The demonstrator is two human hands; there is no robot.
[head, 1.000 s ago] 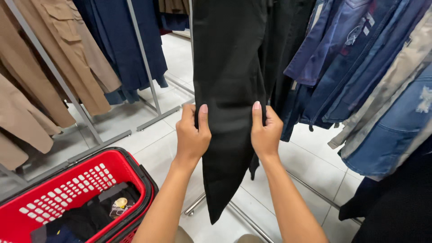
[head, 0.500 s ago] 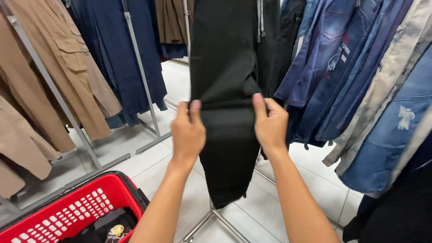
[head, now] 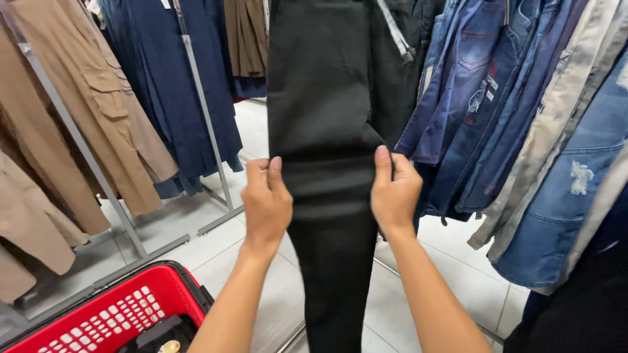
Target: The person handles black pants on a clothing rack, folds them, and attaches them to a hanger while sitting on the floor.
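Both forearms rise from the 6 o'clock edge and converge slightly toward frame centre. Left hand (head: 265, 202) sits at about 8 o'clock of centre, back of hand to camera, thumb pointing up along the cloth edge. Right hand (head: 394, 193) mirrors it at about 4 o'clock of centre, thumb likewise upright.

Held item: black trousers (head: 330, 131), hanging vertically from the 12 o'clock edge down past 6 o'clock. Fabric matte, smooth, plain weave with a faint horizontal crease between the two hands. A pale drawcord (head: 396, 33) dangles near the waist at 1 o'clock.

Grip: each hand is closed around one side edge of the trousers, thumb on the front face, fingers curled out of sight behind the cloth. The fabric is spread flat between them.

Surroundings: blue denim jeans (head: 484, 98) on hangers at 2 to 3 o'clock, some faded and distressed. Tan cargo trousers (head: 98, 111) at 9 to 10 o'clock on a grey metal rack (head: 85, 157). Navy garments (head: 170, 85) at 11 o'clock. Red plastic shopping basket (head: 111, 314), perforated wall, at 7 o'clock on the pale tiled floor (head: 222, 255).
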